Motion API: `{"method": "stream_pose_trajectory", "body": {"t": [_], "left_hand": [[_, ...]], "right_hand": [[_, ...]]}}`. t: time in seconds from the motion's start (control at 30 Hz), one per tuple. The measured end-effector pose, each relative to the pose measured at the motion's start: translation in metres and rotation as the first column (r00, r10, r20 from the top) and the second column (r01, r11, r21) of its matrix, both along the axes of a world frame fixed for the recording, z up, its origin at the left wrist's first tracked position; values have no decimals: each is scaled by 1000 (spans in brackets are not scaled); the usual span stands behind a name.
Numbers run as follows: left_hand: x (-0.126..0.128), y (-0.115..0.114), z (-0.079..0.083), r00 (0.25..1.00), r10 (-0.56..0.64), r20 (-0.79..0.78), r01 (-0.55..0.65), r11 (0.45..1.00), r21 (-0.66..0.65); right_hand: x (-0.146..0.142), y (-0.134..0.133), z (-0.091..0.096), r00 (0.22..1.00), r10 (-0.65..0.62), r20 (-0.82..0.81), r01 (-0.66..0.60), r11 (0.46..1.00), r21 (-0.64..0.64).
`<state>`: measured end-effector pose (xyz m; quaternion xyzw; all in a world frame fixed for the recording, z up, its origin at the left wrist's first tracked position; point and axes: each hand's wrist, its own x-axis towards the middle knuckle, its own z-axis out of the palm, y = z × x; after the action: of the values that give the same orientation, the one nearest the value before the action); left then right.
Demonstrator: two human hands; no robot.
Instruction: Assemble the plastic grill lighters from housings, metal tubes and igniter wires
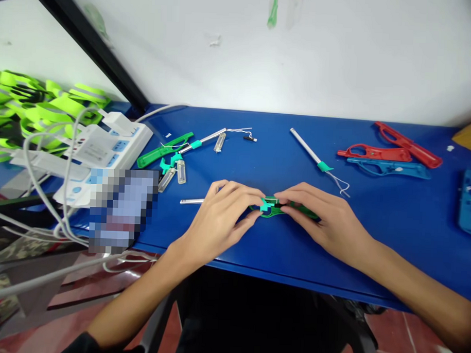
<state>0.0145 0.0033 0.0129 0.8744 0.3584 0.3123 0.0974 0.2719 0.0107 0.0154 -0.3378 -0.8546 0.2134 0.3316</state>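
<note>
In front of me a green lighter shell [272, 215] lies on the blue table, partly covered by my fingers. My left hand [226, 212] pinches a teal trigger [264, 205] at the left part of the shell. With thumb and fingertips, my right hand [326, 221] grips a small black part [280, 204] over the middle of the same shell; its exact kind cannot be made out. A silver metal tube [191, 201] sticks out from behind my left hand. Farther back lies another tube [306, 145] with a teal end and thin wires.
At left are another green shell [162, 151], teal triggers [166, 166] and clear fuel tanks [181, 172]. Red shells [410, 145] and a blue shell [390, 168] lie at right. A white power strip [120, 147] with cables and a blurred-out phone [122, 211] stand left.
</note>
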Motion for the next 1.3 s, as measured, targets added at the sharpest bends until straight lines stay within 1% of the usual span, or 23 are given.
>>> {"method": "stream_pose_trajectory", "body": {"t": [0.07, 0.17, 0.47, 0.67, 0.77, 0.83, 1.0, 1.1, 1.3], "left_hand": [[1, 0, -1, 1000, 1, 8, -1, 1000, -21], [2, 1, -3, 1000, -10, -4, 10, 1000, -16], [5, 3, -6, 998, -12, -57, 15, 998, 62], [6, 1, -5, 999, -31, -18, 31, 999, 24], [5, 0, -6, 999, -23, -27, 25, 997, 76], [4, -1, -8, 999, -40, -11, 40, 995, 91], [-1, -1, -15, 986, -138, 96, 138, 990, 6], [-2, -1, -14, 980, -134, 145, 134, 991, 11], [0, -3, -7, 982, -105, 155, 104, 994, 19]], "right_hand": [[0, 0, 0, 1000, 5, -3, -5, 1000, 6], [0, 1, -2, 1000, 21, -1, -21, 1000, 7], [0, -1, -3, 999, 25, 41, -27, 998, 54], [-1, -1, -5, 999, 39, 26, -40, 997, 58], [-2, -1, -5, 999, 43, 18, -44, 997, 58], [-2, -1, -5, 999, 44, 14, -44, 997, 55], [-3, -2, -6, 999, 45, 9, -45, 999, 22], [-2, -1, -5, 999, 44, -13, -44, 999, -4], [-2, 4, -6, 998, 41, -37, -43, 997, -63]]}}
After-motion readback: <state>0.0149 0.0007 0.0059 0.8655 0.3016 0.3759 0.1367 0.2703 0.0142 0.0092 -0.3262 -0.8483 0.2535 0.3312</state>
